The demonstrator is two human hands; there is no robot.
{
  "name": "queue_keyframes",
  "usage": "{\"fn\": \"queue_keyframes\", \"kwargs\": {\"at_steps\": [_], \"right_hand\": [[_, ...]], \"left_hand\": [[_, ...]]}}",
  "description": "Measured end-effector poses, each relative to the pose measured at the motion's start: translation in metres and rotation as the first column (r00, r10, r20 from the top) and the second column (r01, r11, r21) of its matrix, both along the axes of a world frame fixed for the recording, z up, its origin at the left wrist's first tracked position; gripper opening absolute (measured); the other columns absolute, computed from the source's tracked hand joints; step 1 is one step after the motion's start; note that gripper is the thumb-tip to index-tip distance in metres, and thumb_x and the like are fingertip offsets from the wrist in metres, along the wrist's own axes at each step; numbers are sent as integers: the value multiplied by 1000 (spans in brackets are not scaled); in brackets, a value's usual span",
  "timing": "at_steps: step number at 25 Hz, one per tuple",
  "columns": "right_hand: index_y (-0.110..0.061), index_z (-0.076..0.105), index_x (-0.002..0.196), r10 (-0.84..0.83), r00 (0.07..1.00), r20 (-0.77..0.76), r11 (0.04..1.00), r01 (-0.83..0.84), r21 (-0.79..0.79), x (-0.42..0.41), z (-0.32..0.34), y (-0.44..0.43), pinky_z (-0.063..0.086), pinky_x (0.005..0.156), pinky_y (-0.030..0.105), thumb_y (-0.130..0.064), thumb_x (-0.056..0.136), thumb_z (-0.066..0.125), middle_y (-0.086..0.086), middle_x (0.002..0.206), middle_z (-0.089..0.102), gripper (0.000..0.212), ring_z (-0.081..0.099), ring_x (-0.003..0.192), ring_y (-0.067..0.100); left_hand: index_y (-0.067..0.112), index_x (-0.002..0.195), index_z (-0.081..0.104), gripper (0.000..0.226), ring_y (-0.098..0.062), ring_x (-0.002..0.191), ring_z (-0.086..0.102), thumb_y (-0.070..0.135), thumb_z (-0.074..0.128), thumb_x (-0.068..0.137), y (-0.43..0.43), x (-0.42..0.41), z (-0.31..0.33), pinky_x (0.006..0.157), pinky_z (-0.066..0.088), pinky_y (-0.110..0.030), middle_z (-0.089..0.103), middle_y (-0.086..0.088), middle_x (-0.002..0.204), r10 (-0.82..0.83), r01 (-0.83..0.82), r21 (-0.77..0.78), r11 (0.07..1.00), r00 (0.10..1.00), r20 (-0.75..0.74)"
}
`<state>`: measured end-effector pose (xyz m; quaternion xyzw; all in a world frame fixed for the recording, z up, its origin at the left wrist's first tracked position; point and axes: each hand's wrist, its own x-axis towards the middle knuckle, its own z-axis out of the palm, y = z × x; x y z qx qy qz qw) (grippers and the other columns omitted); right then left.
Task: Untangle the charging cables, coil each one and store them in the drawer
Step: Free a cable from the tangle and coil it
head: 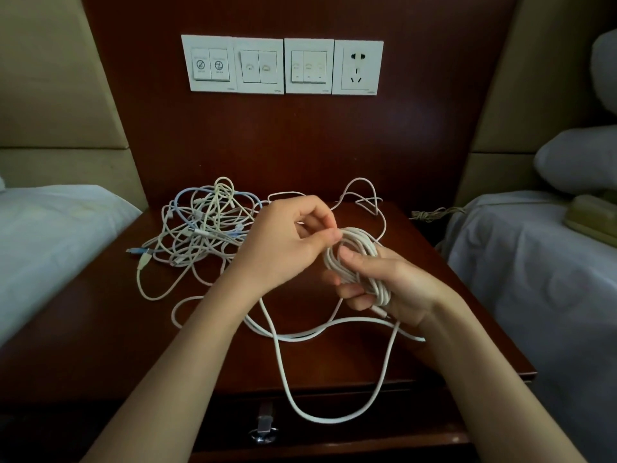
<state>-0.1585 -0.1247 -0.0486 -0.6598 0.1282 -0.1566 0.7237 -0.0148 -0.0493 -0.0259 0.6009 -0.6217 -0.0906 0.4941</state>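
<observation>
Right hand (394, 285) grips a coil (357, 252) of white cable above the middle of the desk (100, 329), thumb pressed across the loops. Left hand (287, 242) pinches a strand at the coil's top. Loose white cable (300, 406) trails across the desk and loops over the front edge, in front of the closed drawer (334, 439). Tangle (203, 225) of white and blue cables lies toward the back-left corner.

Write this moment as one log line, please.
step: coiling | right hand: holds coil | left hand: pinches cable at coil | tangle: on nightstand | drawer: closed
</observation>
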Motion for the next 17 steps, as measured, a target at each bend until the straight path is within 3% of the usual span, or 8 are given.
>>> {"fn": "queue_keyframes", "kwargs": {"at_steps": [3, 5, 7, 9, 12, 14, 17], "right_hand": [[-15, 49, 107, -80, 997, 3, 997, 80, 6, 3, -2, -4, 25, 39, 14, -40, 90, 50, 0, 63, 47, 30, 34, 49, 5], [-14, 49, 111, -125, 992, 14, 992, 125, -8, 4, -4, -4, 25, 38, 14, -45, 91, 45, 0, 61, 48, 38, 34, 46, 6], [-13, 50, 110, -130, 989, 73, 991, 131, -3, 5, -4, -3, 27, 38, 15, -48, 89, 41, 2, 61, 50, 41, 35, 45, 6], [-13, 51, 110, -186, 961, 205, 982, 175, 71, 6, -3, -4, 28, 37, 15, -51, 90, 39, 3, 63, 54, 45, 37, 45, 7], [-12, 52, 115, -367, 861, 352, 921, 284, 266, 4, 1, -11, 33, 40, 16, -48, 93, 27, 5, 68, 60, 49, 43, 48, 8], [-12, 52, 116, -455, 809, 373, 864, 299, 406, 3, 1, -14, 37, 43, 18, -47, 97, 22, 7, 73, 62, 49, 47, 51, 9], [-12, 54, 114, -546, 736, 401, 782, 275, 559, 0, 2, -17, 44, 50, 20, -47, 99, 22, 10, 84, 66, 49, 53, 59, 11]], "left_hand": [[23, 73, 58, 17, -4, 56, 55, 32, 70, 80, -2, -5, -4, 55, 42, -19, 62, 7, 68, 237, -234, -43, 971, 947, 218], [18, 71, 56, 32, -7, 56, 53, 47, 67, 78, -4, -3, -7, 54, 40, -25, 60, 3, 64, 316, -321, -18, 947, 919, 235], [17, 71, 55, 28, -4, 50, 49, 41, 66, 82, -6, 0, -8, 48, 36, -21, 58, 6, 58, 194, -196, 67, 978, 981, 26], [17, 76, 54, 16, 1, 41, 44, 21, 60, 90, -7, 2, -8, 43, 32, -15, 52, 13, 51, 57, -40, 83, 996, 976, -210], [16, 88, 57, 13, -1, 40, 43, 13, 48, 97, -7, 3, -15, 44, 33, -14, 49, 13, 50, 22, -23, -7, 1000, 983, -184], [20, 108, 54, 15, -4, 45, 48, 16, 44, 98, -7, -6, -19, 47, 37, -15, 53, 10, 59, 0, -6, -49, 999, 992, -125], [29, 134, 40, 37, -18, 57, 54, 14, 37, 100, -7, -22, -25, 53, 44, -31, 59, -17, 90, -30, 24, -41, 999, 988, -153]]}}
